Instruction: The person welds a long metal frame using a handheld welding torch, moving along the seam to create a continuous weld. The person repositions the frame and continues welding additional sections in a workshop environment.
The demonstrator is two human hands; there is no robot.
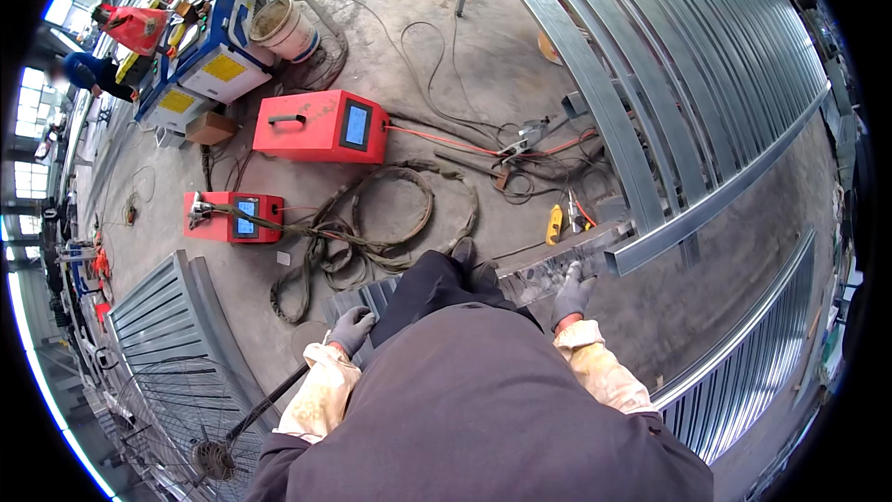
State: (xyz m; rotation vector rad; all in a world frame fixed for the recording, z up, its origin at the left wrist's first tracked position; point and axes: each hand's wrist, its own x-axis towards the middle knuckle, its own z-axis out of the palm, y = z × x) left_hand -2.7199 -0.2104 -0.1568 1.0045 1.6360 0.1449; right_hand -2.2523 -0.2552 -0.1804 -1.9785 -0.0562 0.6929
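Observation:
My left hand (352, 328), in a grey work glove, hangs beside my left thigh with its fingers loosely bent and nothing visible in them. In a matching glove, my right hand (573, 295) is held out at my right side, fingers partly apart, with no object seen in it. Closest to it is the corner end of a large galvanized metal frame (669, 228) of parallel bars. A flat metal piece (544, 279) lies below, between that hand and my shoes. Pale protective sleeves (327, 389) cover my forearms.
Two red machines (321, 125) with screens stand ahead, near coiled cables and hoses (390, 209). A yellow tool (555, 225) lies by the frame. Barred panels (163, 311) flank me; a wire-cage fan (214, 458) stands lower left. A bucket (283, 30) and a person (88, 72) are farther off.

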